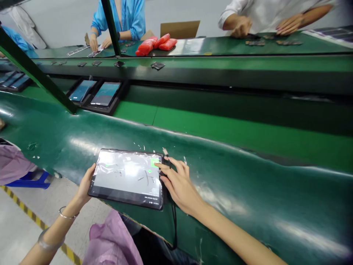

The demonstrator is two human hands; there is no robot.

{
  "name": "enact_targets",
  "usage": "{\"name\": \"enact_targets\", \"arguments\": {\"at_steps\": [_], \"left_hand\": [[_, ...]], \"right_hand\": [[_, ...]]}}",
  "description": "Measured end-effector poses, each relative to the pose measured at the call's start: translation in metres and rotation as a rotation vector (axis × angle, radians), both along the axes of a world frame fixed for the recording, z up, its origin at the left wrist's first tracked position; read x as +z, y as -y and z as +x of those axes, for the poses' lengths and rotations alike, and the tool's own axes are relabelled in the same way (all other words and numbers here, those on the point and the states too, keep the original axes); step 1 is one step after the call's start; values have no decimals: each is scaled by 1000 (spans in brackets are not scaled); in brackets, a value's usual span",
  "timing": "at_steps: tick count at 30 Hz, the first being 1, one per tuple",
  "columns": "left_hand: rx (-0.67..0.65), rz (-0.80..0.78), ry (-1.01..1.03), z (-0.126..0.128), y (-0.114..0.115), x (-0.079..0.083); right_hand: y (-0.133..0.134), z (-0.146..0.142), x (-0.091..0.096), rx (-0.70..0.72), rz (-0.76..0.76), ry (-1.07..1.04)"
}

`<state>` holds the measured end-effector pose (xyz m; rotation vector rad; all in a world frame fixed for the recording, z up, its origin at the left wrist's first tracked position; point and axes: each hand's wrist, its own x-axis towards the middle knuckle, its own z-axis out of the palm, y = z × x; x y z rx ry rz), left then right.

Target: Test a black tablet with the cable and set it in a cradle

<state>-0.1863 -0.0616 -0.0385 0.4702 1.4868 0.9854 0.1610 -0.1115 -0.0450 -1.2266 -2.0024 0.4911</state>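
Fingers (162, 167) of the right hand (179, 184) are spread open on the tablet (127, 178) screen; its left edge is gripped by the left hand (85, 184). Screen testing seems underway; light, accurate taps are called for.

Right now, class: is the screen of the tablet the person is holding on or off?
On. The tablet glows pale with dark strokes and a green square under the right hand; the left hand steadies its left edge.

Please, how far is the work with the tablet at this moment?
Done: the tablet is powered on, screen lit. In hand: the left hand holds its left edge; the right hand touches the right edge near a green square. Left: two more tablets lie beyond on the belt.
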Motion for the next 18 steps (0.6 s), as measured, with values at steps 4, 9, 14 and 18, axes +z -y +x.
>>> {"name": "enact_targets", "arguments": {"at_steps": [4,9,14,18], "left_hand": [[-2,5,24,-1,0,-3],[-8,9,44,-4,0,-6],[-15,10,40,-6,0,-6],[-17,16,29,-6,0,-6]], "right_hand": [[-1,2,-3,-72,51,-63],[4,5,-10,-124,96,-90],[0,1,-14,-98,135,-77],[-5,-3,-10,-66,167,-21]]}}
